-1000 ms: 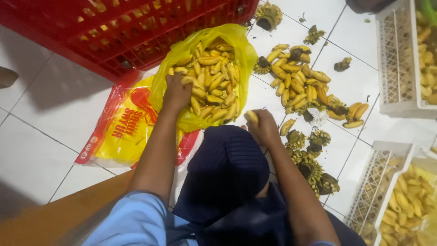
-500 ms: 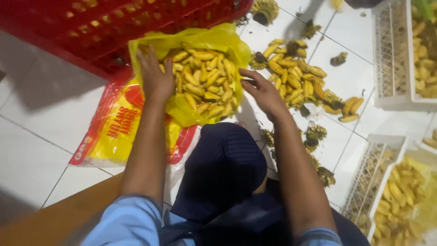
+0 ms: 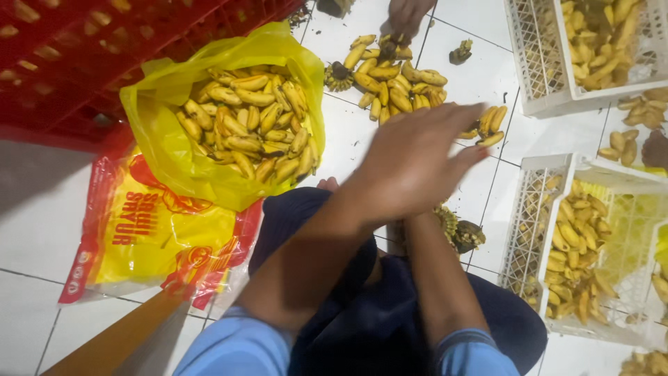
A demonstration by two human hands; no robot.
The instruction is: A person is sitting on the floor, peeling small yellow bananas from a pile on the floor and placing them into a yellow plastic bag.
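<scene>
My left hand (image 3: pixel 417 157) reaches across to the right over my knees, blurred, with fingers spread and nothing in it. It hovers just short of a loose pile of small yellow bananas (image 3: pixel 390 80) on the white tiled floor. My right forearm (image 3: pixel 431 278) runs up under the left hand, which hides my right hand. A yellow plastic bag (image 3: pixel 167 160) full of small bananas (image 3: pixel 250 129) lies open to the left of my hands.
Another person's hand (image 3: pixel 407 14) touches the far end of the pile. A red crate (image 3: pixel 69 56) stands at top left. White crates (image 3: pixel 536 69) (image 3: pixel 529 230) with bananas stand on the right. Printed red-and-yellow bags (image 3: pixel 139 237) lie flat on the floor. Banana stalks (image 3: pixel 463 235) sit by my knee.
My left hand left the yellow bag and swung right across my body. My right hand drew back from the banana pile and is now hidden beneath the left arm.
</scene>
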